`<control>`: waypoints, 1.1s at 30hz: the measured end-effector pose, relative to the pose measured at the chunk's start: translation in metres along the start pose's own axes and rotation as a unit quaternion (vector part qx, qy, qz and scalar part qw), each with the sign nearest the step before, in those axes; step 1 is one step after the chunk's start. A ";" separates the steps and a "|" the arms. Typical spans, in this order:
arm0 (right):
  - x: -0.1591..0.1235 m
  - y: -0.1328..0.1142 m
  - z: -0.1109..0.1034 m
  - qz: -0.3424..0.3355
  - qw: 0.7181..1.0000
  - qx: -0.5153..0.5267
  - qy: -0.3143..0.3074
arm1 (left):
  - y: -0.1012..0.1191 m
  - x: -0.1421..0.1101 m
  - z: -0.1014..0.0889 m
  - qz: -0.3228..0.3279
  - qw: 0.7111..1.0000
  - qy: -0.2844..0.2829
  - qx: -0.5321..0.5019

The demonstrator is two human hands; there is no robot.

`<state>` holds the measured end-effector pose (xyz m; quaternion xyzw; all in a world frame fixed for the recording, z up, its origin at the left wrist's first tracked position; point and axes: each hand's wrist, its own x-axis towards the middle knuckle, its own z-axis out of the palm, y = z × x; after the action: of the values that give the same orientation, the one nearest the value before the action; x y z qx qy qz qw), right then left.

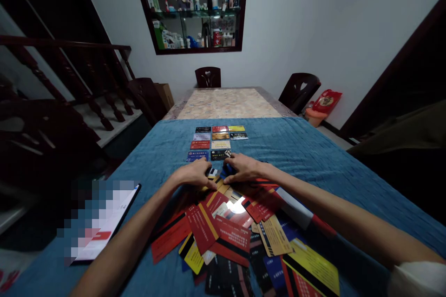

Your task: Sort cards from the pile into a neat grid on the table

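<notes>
A loose pile of cards point(219, 227) in red, yellow, black, tan and blue lies overlapping near me, many with dark stripes showing. At the pile's far edge, my left hand point(195, 174) reaches in with thumb and fingers apart, touching the cards. Opposite it, my right hand point(245, 168) has its fingers curved and spread, with a dark blue card point(227, 170) visible beside them. Just beyond my fingers are laid-out rows of cards, among them a blue card point(197, 156), a black card point(220, 154) and a red card point(200, 145).
A blue cloth point(282, 148) covers the near table; a patterned cover point(230, 102) shows farther back. Left of my arm lies a tablet-like screen point(104, 222), partly pixelated. Dark chairs point(299, 92) stand around the table. A red bag point(326, 101) sits at the right wall.
</notes>
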<state>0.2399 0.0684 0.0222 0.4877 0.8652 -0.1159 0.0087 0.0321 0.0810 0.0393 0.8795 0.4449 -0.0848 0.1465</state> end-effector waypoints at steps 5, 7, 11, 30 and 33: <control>0.000 -0.002 0.002 0.011 0.999 0.034 -0.008 | 0.011 -0.003 0.001 -0.039 0.999 -0.027 0.008; 0.002 -0.002 0.002 0.016 0.998 0.054 -0.020 | 0.012 -0.003 0.001 -0.043 0.999 -0.032 0.010; 0.005 -0.002 -0.001 0.032 0.993 0.098 -0.054 | 0.011 -0.002 0.003 -0.039 0.999 -0.030 0.000; 0.023 0.011 0.001 -0.002 0.962 0.238 -0.132 | 0.003 0.005 0.006 -0.056 0.983 -0.059 -0.164; 0.026 0.010 -0.002 -0.011 0.967 0.222 -0.125 | 0.001 0.006 0.005 -0.048 0.980 -0.074 -0.176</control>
<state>0.2350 0.0961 0.0189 0.4498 0.8148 -0.3657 0.0073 0.0366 0.0831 0.0334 0.8088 0.4827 -0.0772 0.3270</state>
